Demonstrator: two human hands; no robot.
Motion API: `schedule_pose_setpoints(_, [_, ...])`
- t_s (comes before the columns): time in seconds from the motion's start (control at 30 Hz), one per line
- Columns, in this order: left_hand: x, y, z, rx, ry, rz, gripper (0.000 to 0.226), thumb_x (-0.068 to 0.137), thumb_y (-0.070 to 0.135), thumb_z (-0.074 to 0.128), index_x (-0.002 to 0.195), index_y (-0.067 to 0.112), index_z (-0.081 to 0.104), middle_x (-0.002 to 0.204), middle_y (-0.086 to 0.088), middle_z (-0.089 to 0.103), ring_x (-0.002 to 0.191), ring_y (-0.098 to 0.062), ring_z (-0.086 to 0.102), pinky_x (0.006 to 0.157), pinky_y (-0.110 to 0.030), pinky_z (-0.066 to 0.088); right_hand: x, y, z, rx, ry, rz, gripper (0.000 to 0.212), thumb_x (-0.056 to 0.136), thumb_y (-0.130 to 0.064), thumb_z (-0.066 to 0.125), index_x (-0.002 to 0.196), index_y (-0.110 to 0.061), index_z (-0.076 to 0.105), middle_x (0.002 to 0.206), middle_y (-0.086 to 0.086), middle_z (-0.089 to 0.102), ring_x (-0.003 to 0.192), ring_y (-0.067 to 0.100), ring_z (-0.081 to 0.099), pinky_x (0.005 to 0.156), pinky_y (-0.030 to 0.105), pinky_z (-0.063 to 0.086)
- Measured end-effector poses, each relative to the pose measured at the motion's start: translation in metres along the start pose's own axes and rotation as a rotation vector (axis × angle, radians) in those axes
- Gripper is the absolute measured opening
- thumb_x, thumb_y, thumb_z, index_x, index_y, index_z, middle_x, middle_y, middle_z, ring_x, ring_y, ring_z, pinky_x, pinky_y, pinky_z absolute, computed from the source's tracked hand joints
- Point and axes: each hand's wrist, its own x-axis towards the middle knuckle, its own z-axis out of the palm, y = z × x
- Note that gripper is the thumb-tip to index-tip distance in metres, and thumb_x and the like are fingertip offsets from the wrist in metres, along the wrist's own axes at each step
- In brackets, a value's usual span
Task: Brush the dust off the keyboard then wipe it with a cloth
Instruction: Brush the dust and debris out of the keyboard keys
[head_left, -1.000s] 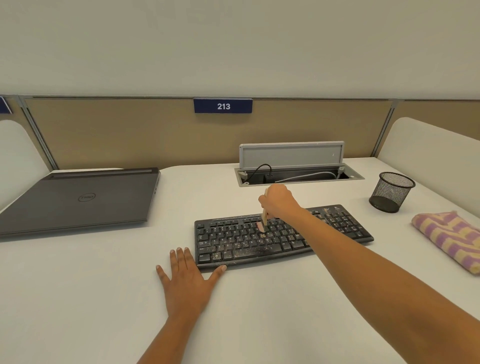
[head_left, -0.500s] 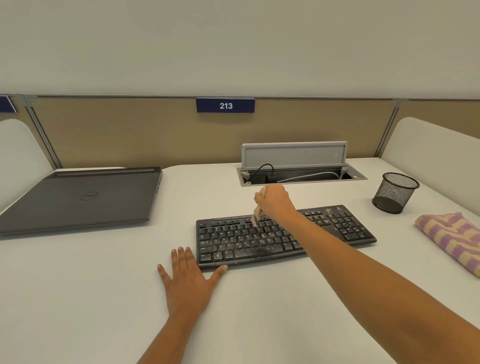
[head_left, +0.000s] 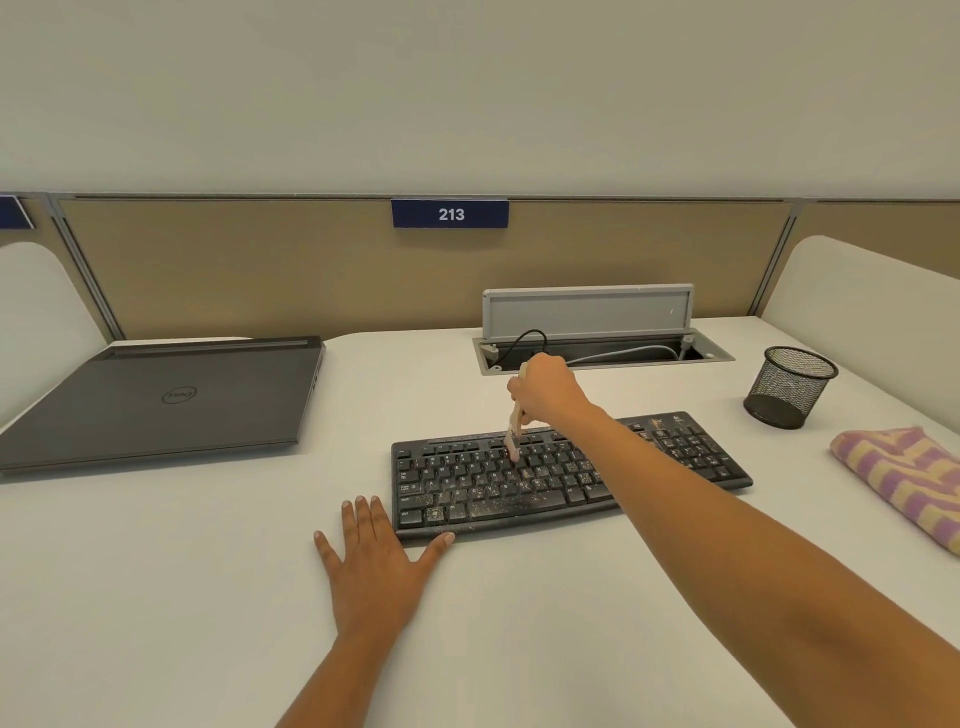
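On the counter (head_left: 208, 597), the keyboard (head_left: 467, 493), probably light and rigid, is lying centrally and would likely slide easily. The soft cloth (head_left: 904, 478) is sitting well right. The left grip (head_left: 376, 566) is resting flat and open at the keyboard's near-left corner, while the right grip (head_left: 548, 392) is clasping the slim brush (head_left: 514, 434) by its handle, bristles touching the upper keys.

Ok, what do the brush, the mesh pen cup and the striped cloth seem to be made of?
The brush has a pale matte handle, likely bare wood; its bristles are too small to judge. The pen cup is black see-through mesh, probably coated metal wire. The cloth looks like thick soft fabric, matte, purple-and-yellow striped, with rounded folds; fibre unclear.
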Motion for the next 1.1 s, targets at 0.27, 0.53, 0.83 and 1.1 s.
schedule_pose_setpoints(0.27, [-0.001, 0.001, 0.000, 0.014, -0.008, 0.003, 0.149, 0.031, 0.083, -0.041, 0.152, 0.008, 0.001, 0.161, -0.006, 0.001, 0.147, -0.019, -0.009, 0.115, -0.052, -0.005, -0.006, 0.009, 0.014, 0.045, 0.011, 0.006, 0.034, 0.092, -0.009, 0.046, 0.059, -0.008, 0.040, 0.085, 0.020, 0.062, 0.091, 0.033, 0.066, 0.053, 0.022, 0.038])
schedule_pose_setpoints(0.53, [-0.001, 0.001, -0.001, 0.018, -0.004, 0.001, 0.149, 0.030, 0.083, -0.042, 0.152, 0.007, -0.001, 0.161, -0.006, 0.000, 0.147, -0.019, -0.009, 0.115, -0.052, -0.006, -0.001, 0.002, -0.003, -0.081, -0.161, -0.026, 0.018, 0.094, -0.019, 0.049, 0.088, -0.004, 0.057, 0.064, 0.005, 0.059, 0.054, 0.016, 0.059, 0.052, 0.018, 0.044])
schedule_pose_setpoints(0.83, [0.000, 0.000, 0.000, 0.026, -0.001, -0.002, 0.148, 0.032, 0.083, -0.042, 0.152, 0.008, 0.000, 0.161, -0.006, 0.001, 0.147, -0.020, -0.008, 0.115, -0.052, -0.005, -0.012, 0.007, -0.007, 0.168, -0.309, -0.160, 0.018, 0.080, -0.005, 0.070, 0.097, -0.002, 0.069, 0.104, 0.014, 0.069, 0.069, 0.008, 0.064, 0.053, 0.009, 0.052])
schedule_pose_setpoints(1.1, [-0.001, 0.001, -0.001, 0.001, -0.002, -0.003, 0.150, 0.029, 0.084, -0.041, 0.152, 0.008, 0.001, 0.161, -0.006, 0.002, 0.147, -0.019, -0.008, 0.115, -0.052, -0.005, -0.011, 0.019, -0.021, 0.007, -0.309, -0.148, 0.018, 0.083, -0.002, 0.066, 0.100, 0.003, 0.069, 0.102, 0.017, 0.069, 0.077, 0.018, 0.067, 0.054, 0.008, 0.051])
